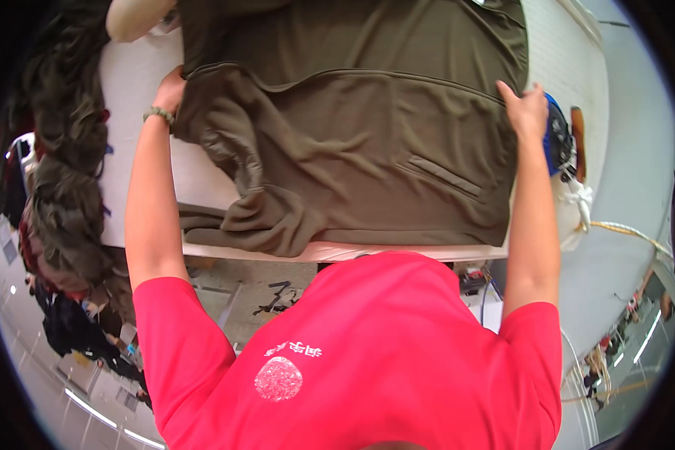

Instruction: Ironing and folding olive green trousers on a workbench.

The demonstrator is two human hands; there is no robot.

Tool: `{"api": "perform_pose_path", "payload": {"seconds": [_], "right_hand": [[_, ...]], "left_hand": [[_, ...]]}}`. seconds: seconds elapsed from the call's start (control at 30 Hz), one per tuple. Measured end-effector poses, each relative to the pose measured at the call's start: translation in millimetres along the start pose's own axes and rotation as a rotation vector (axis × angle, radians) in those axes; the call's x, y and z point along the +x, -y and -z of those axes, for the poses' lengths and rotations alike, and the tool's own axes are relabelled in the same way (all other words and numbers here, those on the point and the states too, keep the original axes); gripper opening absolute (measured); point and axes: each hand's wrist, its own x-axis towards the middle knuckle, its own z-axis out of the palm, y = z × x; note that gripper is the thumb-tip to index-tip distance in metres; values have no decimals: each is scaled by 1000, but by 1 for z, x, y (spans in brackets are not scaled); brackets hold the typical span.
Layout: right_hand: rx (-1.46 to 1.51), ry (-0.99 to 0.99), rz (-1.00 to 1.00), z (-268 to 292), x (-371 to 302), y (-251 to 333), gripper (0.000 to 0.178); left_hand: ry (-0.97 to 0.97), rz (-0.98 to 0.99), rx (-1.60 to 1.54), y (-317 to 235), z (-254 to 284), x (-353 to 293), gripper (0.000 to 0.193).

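Olive-brown fabric fills the space between my hands. My left hand (169, 91) grips the left edge of the olive garment (352, 142), fingers curled onto the cloth so that most of the hand is tucked behind the fold; a beaded bracelet (158, 114) sits on that wrist. My right hand (527, 109) is on the opposite edge, fingers closed over the fabric at the right side, thumb pointing up. Both arms reach straight out, and the garment stretches flat between them across the white desk (139, 150).

A curved seam runs across the cloth from near my left hand toward my right one, and a slanted welt pocket (444, 176) lies below it, closer to my right hand. The lower left part of the garment is bunched into folds and hangs a little over the near edge of the desk, just above my red shirt (352, 360).

Beyond my right hand, touching the far side of the fabric, is a blue object (556, 135) that I cannot identify, with a brown strip just beside it. To the left of my left arm, a pile of dark olive clothes (64, 150) rests along the desk's end. At the top left, another person's bare arm (135, 16) lies on the desk near the garment's upper edge.
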Motion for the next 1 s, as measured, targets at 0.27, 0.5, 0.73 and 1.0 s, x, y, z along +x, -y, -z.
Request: {"api": "perform_pose_path", "payload": {"seconds": [0.27, 0.5, 0.73, 1.0], "right_hand": [[320, -286, 102, -5, -12, -23, 55], [373, -432, 240, 5, 31, -3, 44], [200, -695, 563, 2, 27, -15, 43], [100, 69, 595, 35, 7, -30, 42]], "left_hand": [[-484, -419, 71, -11, -8, -40, 39], [-531, -241, 243, 26, 28, -16, 38], [-619, -390, 110, -2, 1, -53, 41], [80, -257, 170, -22, -4, -72, 41]]}}
